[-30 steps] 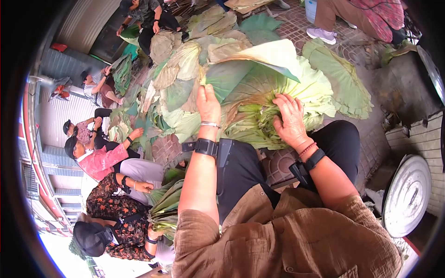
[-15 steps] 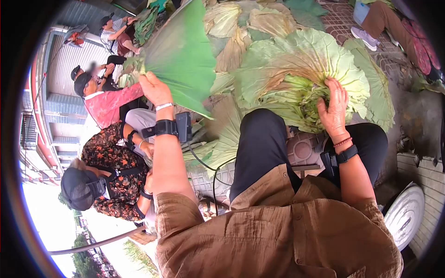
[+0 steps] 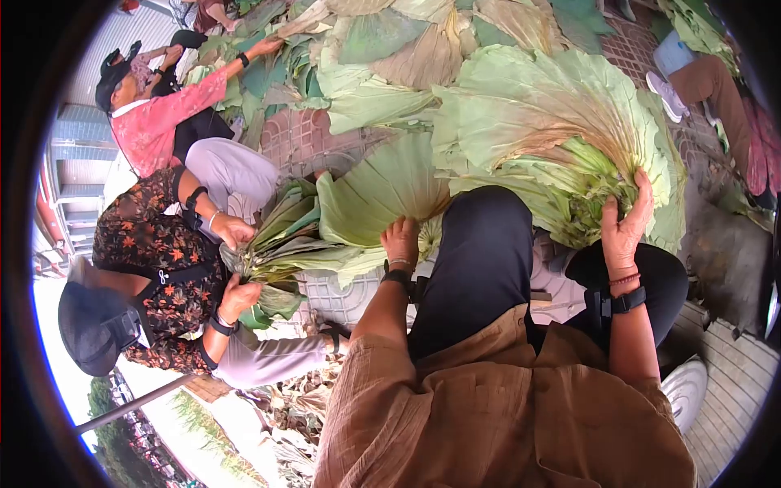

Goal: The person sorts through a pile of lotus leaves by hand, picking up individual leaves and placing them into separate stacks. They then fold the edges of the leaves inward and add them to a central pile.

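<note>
My right hand (image 3: 625, 228) grips the gathered stem end of a fanned stack of large pale-green lotus leaves (image 3: 553, 106), its thumb and fingers on either side of the bunched, browned centre. The stack spreads out in front of my knees. Beside my left knee, my left hand (image 3: 400, 241) has its fingers curled at the lower edge of a single lotus leaf (image 3: 378, 191); its thumb is hard to make out. This leaf lies between my stack and a co-worker's bundle of folded leaves (image 3: 285, 252).
A co-worker in a leaf-patterned shirt (image 3: 154, 244) sits close on my left, holding the bundle. Beyond, a person in a pink top (image 3: 171, 122) reaches toward leaves spread over the paving. At right are another person's leg (image 3: 716, 85) and a round pale lid (image 3: 685, 393).
My left hand has come down from holding up a bright green leaf to the leaf by my knee. My right hand stays at the stack. The view has shifted, showing the co-worker's bundle.
</note>
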Tool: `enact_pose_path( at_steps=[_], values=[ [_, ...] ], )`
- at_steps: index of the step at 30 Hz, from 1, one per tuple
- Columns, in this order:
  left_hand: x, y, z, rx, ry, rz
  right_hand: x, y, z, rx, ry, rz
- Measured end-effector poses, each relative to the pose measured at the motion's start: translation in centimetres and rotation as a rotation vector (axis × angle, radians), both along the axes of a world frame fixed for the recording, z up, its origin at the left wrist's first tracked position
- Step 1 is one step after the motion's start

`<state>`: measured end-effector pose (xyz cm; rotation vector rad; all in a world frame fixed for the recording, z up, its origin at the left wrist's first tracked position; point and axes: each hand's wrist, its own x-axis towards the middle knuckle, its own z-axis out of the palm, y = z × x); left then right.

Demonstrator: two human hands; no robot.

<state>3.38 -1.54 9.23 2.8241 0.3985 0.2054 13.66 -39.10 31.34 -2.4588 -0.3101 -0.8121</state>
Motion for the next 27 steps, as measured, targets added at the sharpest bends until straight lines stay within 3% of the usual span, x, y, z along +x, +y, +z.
enact_pose_path(
  at_steps=[3,11,13,14,16,18,20,24,26,27],
  values=[
    [-1.2,-0.7,-1.3,-0.03,0.144,-0.019,-0.1,0.3,0.0,0.022,0.021,-0.023],
    [-0.3,-0.3,-2.9,-0.115,0.239,-0.073,0.1,0.5,-0.7,0.036,-0.006,-0.025],
    [-1.6,-0.6,-3.4,0.174,0.547,-0.107,0.1,0.5,-0.7,0.028,-0.015,-0.031],
    [-1.8,-0.5,-3.0,0.177,0.543,-0.114,0.1,0.7,-0.7,0.029,-0.019,-0.038],
    [-1.7,-0.3,-1.9,-0.083,0.767,0.005,0.0,0.7,-0.5,0.035,-0.018,-0.028],
    [-1.3,0.6,-1.2,-0.225,0.682,0.075,0.1,0.6,-0.3,0.017,-0.03,-0.037],
    [-0.4,2.8,-3.0,-0.271,0.425,0.073,0.2,0.2,-0.5,0.024,-0.029,-0.04],
    [6.4,4.2,4.4,-0.291,-0.147,-0.076,0.1,0.1,0.1,0.013,-0.03,-0.043],
    [9.1,2.8,8.4,-0.209,-0.192,-0.127,-0.2,-0.6,0.5,0.012,-0.056,-0.052],
    [11.0,0.4,14.2,-0.337,-0.264,-0.178,-0.1,-0.5,0.6,0.024,-0.032,-0.041]
  ],
)
